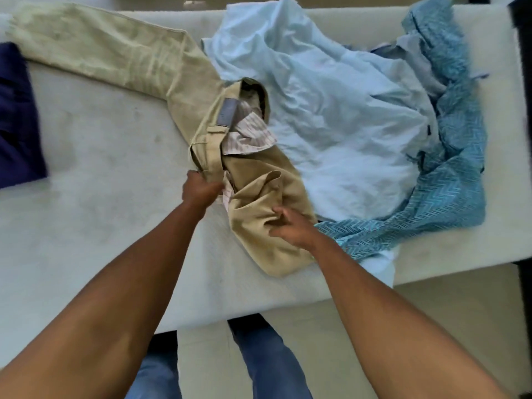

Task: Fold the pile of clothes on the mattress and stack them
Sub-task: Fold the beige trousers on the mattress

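While the khaki trousers lie on the mattress, leg trailing to its far left corner, the left hand curls round the waistband and the right hand pinches seat cloth near the front edge, likely to straighten them.

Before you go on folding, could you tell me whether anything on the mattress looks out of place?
The khaki trousers have their striped pocket lining pulled out near the waistband, which the left hand grips. A pale cloth corner hangs over the mattress edge.
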{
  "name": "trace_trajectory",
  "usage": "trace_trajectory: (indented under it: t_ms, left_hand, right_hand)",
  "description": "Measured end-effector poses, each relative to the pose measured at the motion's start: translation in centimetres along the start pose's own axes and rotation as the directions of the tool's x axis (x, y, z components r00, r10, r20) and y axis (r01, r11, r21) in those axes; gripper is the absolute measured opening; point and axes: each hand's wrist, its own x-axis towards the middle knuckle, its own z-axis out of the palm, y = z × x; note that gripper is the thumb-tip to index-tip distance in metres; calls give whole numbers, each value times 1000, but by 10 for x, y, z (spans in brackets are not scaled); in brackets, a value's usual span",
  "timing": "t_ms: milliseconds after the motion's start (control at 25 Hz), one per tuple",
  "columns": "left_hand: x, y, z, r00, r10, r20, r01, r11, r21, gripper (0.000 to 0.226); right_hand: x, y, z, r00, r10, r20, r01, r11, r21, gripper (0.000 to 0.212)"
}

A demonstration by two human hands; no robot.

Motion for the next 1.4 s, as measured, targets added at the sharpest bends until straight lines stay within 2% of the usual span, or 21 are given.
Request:
trace_trajectory:
  t_ms: [40, 120, 200, 280, 400, 520, 640, 800, 920, 1040, 1120, 1200, 1280, 1320, 1400]
  left_hand:
    - [2, 2, 2, 999, 29, -15, -29, 999, 30, 67]
    - [-14, 14, -1, 997, 67, -23, -69, 996, -65, 47]
    - [-39, 30, -11, 994, 108, -13, -108, 978, -178, 27]
    - [-59, 38, -26, 986, 166, -22, -166, 957, -239, 11]
    - [-91, 53, -58, 972, 218, -86, -234, 928, -289, 11]
    - [-133, 73, -95, 948, 299, -107, -317, 891, -324, 22]
    - [-191, 83, -132, 917, 377, -130, -398, 843, -361, 18]
    - [-273, 75, -171, 864, 457, -214, -503, 748, -434, 11]
    - [-358, 68, -189, 789, 574, -218, -602, 651, -463, 13]
    - [-468, 49, -209, 694, 678, -243, -686, 520, -509, 17]
    - [-535, 44, -222, 632, 733, -252, -717, 429, -550, 19]
    - [-593, 39, -234, 604, 749, -273, -719, 364, -593, 20]
    - [-642, 37, -243, 570, 767, -296, -715, 285, -639, 19]
    - [-664, 37, -244, 547, 779, -307, -727, 260, -635, 17]
    - [-702, 40, -241, 516, 787, -339, -756, 231, -613, 10]
  right_hand:
    - [0, 6, -1, 1000, 0, -8, 1, 996, 86, 77]
    - [-9, 11, -5, 996, -2, -85, 23, 969, 245, 62]
    - [-22, 9, -16, 967, 44, -251, 78, 888, 454, 44]
    - [-40, 0, -35, 912, 121, -392, 142, 804, 577, 27]
    - [-69, -23, -69, 848, 190, -496, 217, 728, 650, 14]
    - [-104, -48, -112, 776, 227, -588, 300, 688, 661, 21]
    - [-148, -69, -148, 731, 159, -663, 408, 678, 612, 25]
    - [-227, -89, -158, 693, -42, -720, 486, 765, 423, 14]
    - [-290, -85, -130, 691, -250, -678, 517, 827, 223, 16]
    - [-365, -76, -88, 686, -425, -591, 562, 825, 58, 17]
    - [-410, -74, -75, 654, -536, -534, 609, 792, -50, 23]
    - [-457, -77, -68, 615, -619, -488, 660, 743, -112, 25]
    - [-504, -87, -64, 580, -681, -446, 717, 687, -116, 16]
    - [-528, -93, -62, 543, -713, -443, 761, 641, -100, 11]
    - [-573, -107, -55, 406, -755, -515, 870, 492, -34, 17]
